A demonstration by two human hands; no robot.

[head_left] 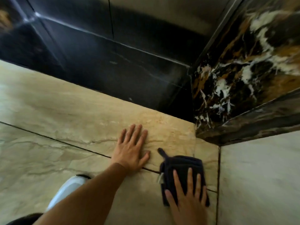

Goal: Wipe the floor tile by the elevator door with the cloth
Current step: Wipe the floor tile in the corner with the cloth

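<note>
I see the dark folded cloth (181, 169) lying flat on the beige floor tile (84, 111), across a grout line, near the corner where the black-and-gold marble wall (240, 75) meets the floor. My right hand (188, 197) presses down on it, palm flat, fingers spread, not gripping. My left hand (131, 148) is open too, flat on the tile just beside the cloth. Beyond the tile lies the dark threshold (129, 75) by the elevator door (162, 12). A white shoe (68, 190) shows under my left forearm.
</note>
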